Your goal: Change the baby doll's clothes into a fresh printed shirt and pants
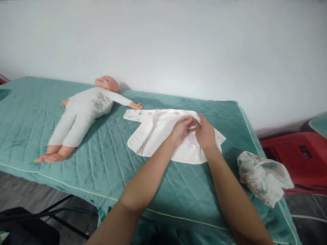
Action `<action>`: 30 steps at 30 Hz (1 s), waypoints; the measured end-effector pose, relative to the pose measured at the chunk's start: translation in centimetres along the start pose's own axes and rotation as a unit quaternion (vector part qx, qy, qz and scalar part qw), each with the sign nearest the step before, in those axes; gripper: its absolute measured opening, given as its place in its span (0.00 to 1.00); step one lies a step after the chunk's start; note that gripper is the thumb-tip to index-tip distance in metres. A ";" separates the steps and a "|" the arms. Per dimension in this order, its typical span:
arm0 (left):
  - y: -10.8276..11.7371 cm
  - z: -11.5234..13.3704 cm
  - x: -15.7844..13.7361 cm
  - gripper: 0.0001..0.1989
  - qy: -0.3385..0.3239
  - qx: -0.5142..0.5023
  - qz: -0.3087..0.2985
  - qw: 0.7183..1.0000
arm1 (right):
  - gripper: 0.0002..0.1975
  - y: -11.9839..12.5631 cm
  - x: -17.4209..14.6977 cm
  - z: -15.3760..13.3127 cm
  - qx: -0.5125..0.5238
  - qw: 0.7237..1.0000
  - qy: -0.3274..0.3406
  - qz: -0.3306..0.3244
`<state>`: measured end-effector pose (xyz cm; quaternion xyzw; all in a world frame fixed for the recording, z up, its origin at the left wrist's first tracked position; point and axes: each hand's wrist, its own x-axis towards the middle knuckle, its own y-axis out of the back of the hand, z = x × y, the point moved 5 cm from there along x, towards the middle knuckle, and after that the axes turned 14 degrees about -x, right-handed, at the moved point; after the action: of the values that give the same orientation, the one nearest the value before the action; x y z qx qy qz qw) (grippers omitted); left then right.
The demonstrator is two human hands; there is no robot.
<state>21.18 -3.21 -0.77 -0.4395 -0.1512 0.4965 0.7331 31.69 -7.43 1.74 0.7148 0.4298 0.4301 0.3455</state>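
A white baby shirt (160, 132) lies spread out with its inside up, its printed left sleeve stretched toward the doll. My left hand (182, 130) is at the shirt's right shoulder, fingers bent around the fabric by the armhole. Right beside it, my right hand (205, 132) is closed on the edge of the same armhole; its fingertips are partly hidden. The end of the right sleeve shows beyond my right wrist. On its back to the left lies a baby doll (81, 105) with a white cloth body, one arm reaching to the shirt's sleeve.
A green quilted cover (112, 173) lies over the table. Near its right edge sits a bunched white printed baby garment (264, 177). A red chair (293, 156) stands to the right, a black bag (28, 226) at lower left. The white wall (163, 44) rises behind.
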 end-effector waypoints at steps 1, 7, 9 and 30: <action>0.2 0.1 0.2 0.07 -0.028 0.046 0.007 0.999 | 0.27 0.1 0.0 0.1 -0.009 1.000 -0.014 -0.001; -0.2 0.7 0.9 0.11 -0.204 0.530 -0.042 0.822 | 0.26 0.1 -0.3 -1.3 0.005 1.000 0.005 -0.003; -0.5 0.2 0.9 0.10 -0.206 0.633 -0.083 0.742 | 0.24 0.1 -0.4 -1.7 0.037 0.999 0.029 -0.011; -0.6 -0.6 0.6 0.18 -0.184 0.683 -0.131 0.694 | 0.12 3.9 2.2 10.5 -0.129 0.971 -0.201 -0.024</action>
<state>22.22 -3.07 -0.73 0.3073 0.0414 0.4329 0.8464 43.03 -8.24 1.69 0.7256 0.3090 0.3211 0.5242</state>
